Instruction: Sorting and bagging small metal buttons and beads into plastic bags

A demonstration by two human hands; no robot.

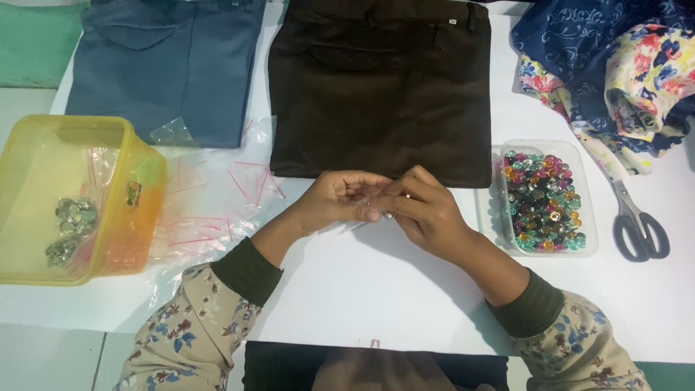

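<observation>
**Both hands pinched together over a small clear bag, mid-table**

Your left hand (337, 201) and right hand (423, 210) meet at the centre of the white table (405, 289), fingertips touching. Between them you're holding a small clear zip bag (373, 197); it's thin and mostly hidden by fingers, so its contents can't be read. Left hand: fingers curled, gripping the bag's left side. Right hand: thumb and forefinger pinched at the bag's right edge, with a small shiny bead-like item (389, 215) at the fingertips; too small to confirm what it is.

Around you:
- Right, just beside your right hand: clear plastic tray (588, 190) full of mixed coloured gems.
- Further right: grey-handled scissors (637, 221), blades pointing far.
- Far right corner: bunched blue floral fabric (615, 58).
- Far centre: folded dark brown trousers (380, 87), near edge just beyond your hands.
- Far left: folded blue trousers (166, 65).
- Left: yellow plastic tub (137, 210), holding filled clear bags of silvery pieces.
- Between the tub and your left hand: loose pile of empty clear bags with red zip strips (210, 210).

Floral sleeves with dark green cuffs on both arms.
</observation>
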